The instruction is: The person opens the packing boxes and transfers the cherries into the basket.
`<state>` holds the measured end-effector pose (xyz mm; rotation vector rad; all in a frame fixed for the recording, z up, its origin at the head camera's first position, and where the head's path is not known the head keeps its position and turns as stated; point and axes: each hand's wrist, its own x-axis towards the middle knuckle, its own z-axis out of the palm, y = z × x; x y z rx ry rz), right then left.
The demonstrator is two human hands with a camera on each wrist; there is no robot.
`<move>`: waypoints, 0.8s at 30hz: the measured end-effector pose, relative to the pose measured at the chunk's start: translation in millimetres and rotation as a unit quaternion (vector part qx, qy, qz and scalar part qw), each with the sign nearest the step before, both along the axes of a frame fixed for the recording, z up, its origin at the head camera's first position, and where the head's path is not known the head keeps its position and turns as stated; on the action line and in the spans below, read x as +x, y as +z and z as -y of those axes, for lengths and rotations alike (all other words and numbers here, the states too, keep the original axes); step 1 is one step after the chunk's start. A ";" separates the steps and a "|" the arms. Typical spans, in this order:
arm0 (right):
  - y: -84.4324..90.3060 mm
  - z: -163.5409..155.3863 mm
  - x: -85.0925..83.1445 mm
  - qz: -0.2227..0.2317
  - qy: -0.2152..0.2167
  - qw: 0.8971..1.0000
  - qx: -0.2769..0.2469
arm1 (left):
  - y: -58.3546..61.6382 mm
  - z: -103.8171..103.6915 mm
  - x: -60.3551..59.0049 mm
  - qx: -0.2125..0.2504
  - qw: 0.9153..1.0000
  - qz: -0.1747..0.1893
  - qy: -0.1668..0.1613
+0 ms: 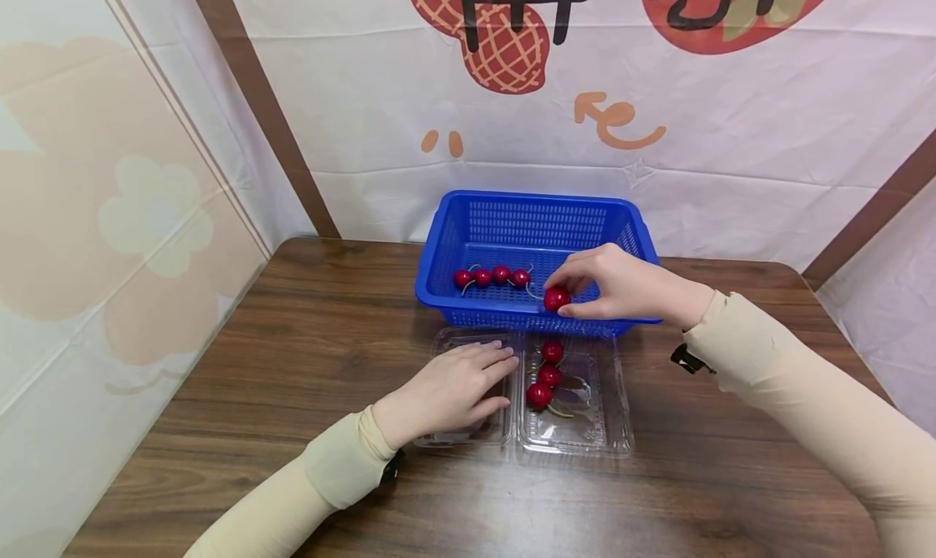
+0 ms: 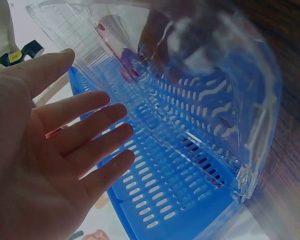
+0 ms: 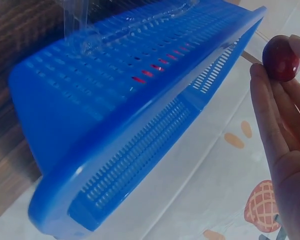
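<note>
Watching this feed remotely, so here's what I've got. The surface is a dark wood-grain table point(image 1: 307, 355), boxed in by white cloth walls point(image 1: 731, 136) printed with orange-red cartoon shapes and black lettering, plus brown strips running down the corners.

Counts: 1 blue slotted basket point(image 1: 526, 217) at the back of the table, and 1 clear plastic clamshell box point(image 1: 585, 436) lying open right in front of it, touching or nearly touching the basket's front wall. Cherries, 8 in all that I can see: 4 in a row point(image 1: 491, 276) on the basket floor at its left, 3 in a line point(image 1: 548, 374) in the right half of the clamshell, and 1 in hand.

My right hand point(image 1: 621, 286) is over the basket's front right part, pinching that 1 cherry point(image 1: 556, 298) between thumb and fingertips, just above the basket floor near the front rim. The right wrist view shows it clearly held at the fingertips point(image 3: 260, 75).

My left hand point(image 1: 449, 387) lies flat, fingers straight and relaxed, pressing on the left half of the clamshell and gripping nothing. The left wrist view confirms the spread fingers point(image 2: 90, 135).
</note>
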<state>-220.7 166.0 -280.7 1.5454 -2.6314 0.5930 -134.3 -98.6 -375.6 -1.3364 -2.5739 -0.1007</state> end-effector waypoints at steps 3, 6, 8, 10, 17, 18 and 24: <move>2.6 1.7 -3.3 -0.004 -0.002 1.000 0.005 | -0.3 0.3 -0.1 -0.003 1.000 -0.001 0.002; 3.8 3.0 -8.4 -0.008 -0.006 1.000 0.008 | 0.2 0.5 0.6 -0.005 1.000 -0.002 0.004; 3.7 3.2 -12.7 -0.007 -0.010 1.000 0.013 | 0.5 0.6 0.9 -0.006 1.000 -0.002 0.005; 3.5 3.3 -16.4 -0.001 -0.014 1.000 0.018 | 1.1 0.4 1.2 -0.004 1.000 -0.001 0.004; 2.3 4.6 -29.4 -0.001 -0.019 0.999 0.031 | 1.9 0.1 1.2 -0.003 1.000 0.002 0.005; 2.2 5.0 -31.2 -0.001 -0.020 0.999 0.032 | 2.0 0.1 1.2 -0.003 1.000 0.002 0.005; 3.9 7.7 -37.4 -0.001 -0.028 0.998 0.050 | 2.2 0.4 1.2 0.001 1.000 0.001 0.005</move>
